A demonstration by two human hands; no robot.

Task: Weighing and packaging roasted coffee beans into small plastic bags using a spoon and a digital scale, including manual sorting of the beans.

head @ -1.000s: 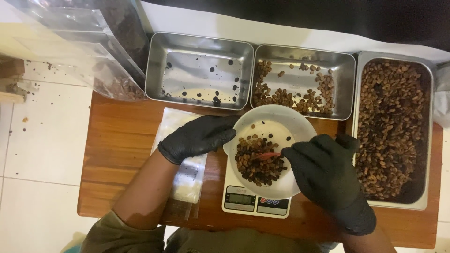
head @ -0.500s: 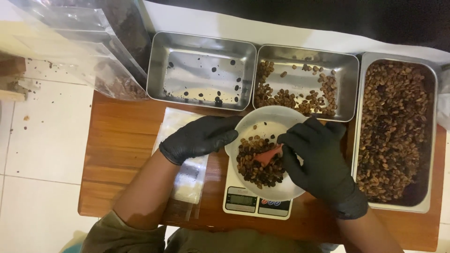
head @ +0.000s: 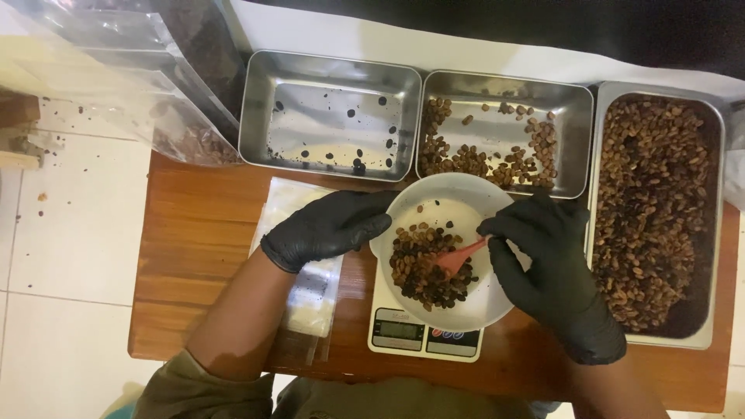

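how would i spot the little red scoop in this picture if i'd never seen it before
Start at the wooden table and find the white bowl sitting on the digital scale near its front edge. Inside the bowl, on the pile of brown beans, lies the red scoop, its handle pinched by the black-gloved right hand. It is the only red thing among steel trays and brown beans.

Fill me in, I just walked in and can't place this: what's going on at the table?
A person in black gloves is working over a white bowl of brown beans that sits on a small digital scale. The left hand steadies the bowl's rim; the right hand holds a small red scoop in the beans. Behind stand three metal trays: one nearly bare, one partly filled, one full.
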